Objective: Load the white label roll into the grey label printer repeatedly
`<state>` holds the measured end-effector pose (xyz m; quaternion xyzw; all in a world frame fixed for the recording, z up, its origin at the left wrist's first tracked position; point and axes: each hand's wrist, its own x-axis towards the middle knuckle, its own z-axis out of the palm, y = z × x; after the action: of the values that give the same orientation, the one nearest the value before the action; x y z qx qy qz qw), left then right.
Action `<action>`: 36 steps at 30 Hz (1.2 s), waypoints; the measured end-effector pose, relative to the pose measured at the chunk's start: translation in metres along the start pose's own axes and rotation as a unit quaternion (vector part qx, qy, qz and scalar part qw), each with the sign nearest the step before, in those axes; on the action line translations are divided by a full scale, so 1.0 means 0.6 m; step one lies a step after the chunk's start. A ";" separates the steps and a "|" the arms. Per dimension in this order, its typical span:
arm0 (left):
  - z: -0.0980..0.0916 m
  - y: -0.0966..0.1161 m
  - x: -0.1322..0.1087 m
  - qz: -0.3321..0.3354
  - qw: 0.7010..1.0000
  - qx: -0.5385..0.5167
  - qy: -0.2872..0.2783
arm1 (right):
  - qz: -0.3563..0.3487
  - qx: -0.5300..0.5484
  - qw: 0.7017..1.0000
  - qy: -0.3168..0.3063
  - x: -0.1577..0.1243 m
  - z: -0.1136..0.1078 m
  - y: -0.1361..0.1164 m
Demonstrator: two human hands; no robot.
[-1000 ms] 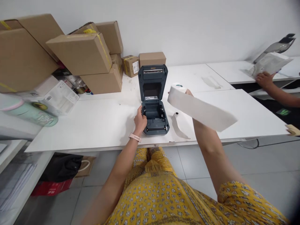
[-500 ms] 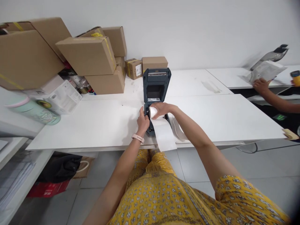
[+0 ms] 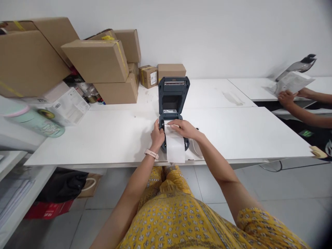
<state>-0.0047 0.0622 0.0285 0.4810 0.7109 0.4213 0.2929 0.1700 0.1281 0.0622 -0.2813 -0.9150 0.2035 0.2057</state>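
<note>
A dark blue-grey label printer (image 3: 172, 90) stands on the table with its lid raised. A white label roll (image 3: 169, 129) sits inside, and its loose strip (image 3: 175, 149) hangs forward over the table's front edge. My left hand (image 3: 157, 136) grips the printer's left side by the roll holder, fingers curled and partly hidden. Across the top of the roll lies my right hand (image 3: 186, 129), fingers stretched out and touching the paper. A pale cable (image 3: 195, 148) runs beside the printer's right side.
Cardboard boxes (image 3: 95, 62) are stacked at the back left, near a mint-green bottle (image 3: 38, 121). Small boxes (image 3: 171, 70) stand behind the printer on the white table (image 3: 233, 131). At the far right, a co-worker's hands (image 3: 286, 99) hold a whitish package (image 3: 295, 81).
The roll has gone down into the printer, and its strip now hangs straight. My right hand has loosened from around the roll and flattened on top. My left hand stays at the printer's left side.
</note>
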 end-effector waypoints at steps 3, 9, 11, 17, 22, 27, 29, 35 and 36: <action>0.001 -0.005 0.002 0.007 1.000 -0.008 0.008 | -0.011 0.000 1.000 -0.004 -0.056 0.026 -0.029; 0.005 -0.017 0.006 0.024 0.999 -0.038 0.017 | -0.004 -0.137 0.991 0.007 -0.109 0.076 -0.069; 0.007 -0.021 0.007 0.031 0.998 -0.049 0.018 | 0.002 -0.164 0.986 0.016 -0.114 0.086 -0.075; 0.012 -0.030 0.013 0.030 0.997 -0.064 0.019 | 0.013 -0.188 0.981 0.035 -0.120 0.101 -0.083; 0.020 -0.044 0.019 0.043 0.994 -0.097 0.018 | 0.006 -0.181 0.983 0.033 -0.130 0.096 -0.089; 0.023 -0.053 0.023 0.048 0.992 -0.119 0.015 | 0.000 -0.175 0.984 0.023 -0.138 0.086 -0.091; 0.022 -0.052 0.022 0.047 0.990 -0.129 0.011 | -0.001 -0.176 0.984 0.023 -0.137 0.086 -0.090; 0.021 -0.050 -0.023 0.007 0.989 -0.149 0.008 | 0.009 -0.165 0.986 0.027 -0.145 0.091 -0.108; 0.022 -0.051 -0.038 0.005 0.987 -0.163 0.005 | 0.007 -0.155 0.987 0.027 -0.151 0.090 -0.115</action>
<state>0.0008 0.0398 -0.0043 0.4285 0.6316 0.5353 0.3617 0.1822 0.0077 0.0276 -0.3215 -0.9277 0.0527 0.1824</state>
